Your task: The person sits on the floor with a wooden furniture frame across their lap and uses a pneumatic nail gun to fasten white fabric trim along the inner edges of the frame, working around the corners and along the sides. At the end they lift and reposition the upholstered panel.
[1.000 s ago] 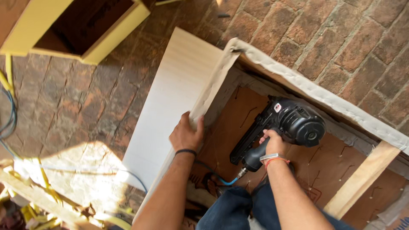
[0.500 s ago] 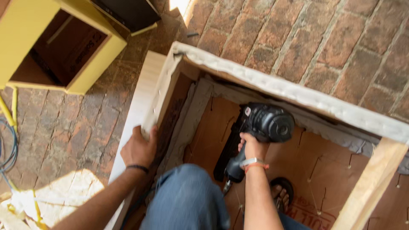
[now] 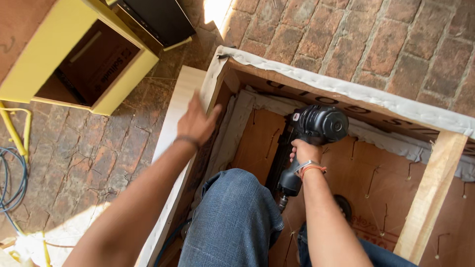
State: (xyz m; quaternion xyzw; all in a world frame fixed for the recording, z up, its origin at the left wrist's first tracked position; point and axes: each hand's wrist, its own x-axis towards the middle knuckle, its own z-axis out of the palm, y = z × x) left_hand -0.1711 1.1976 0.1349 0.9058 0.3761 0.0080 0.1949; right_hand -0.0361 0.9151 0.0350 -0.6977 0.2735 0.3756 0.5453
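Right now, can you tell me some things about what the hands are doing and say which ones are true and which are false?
1. The right hand holds a black nail gun by its handle. True.
2. The left hand grips a hammer. False: it holds nothing and rests on the padded edge of the wooden frame.
3. The ground outside the frame is brick. True.
4. The nail gun is outside the frame, on the bricks. False: it is held inside the frame, over the brown board.
5. A yellow box sits at the upper left. True.
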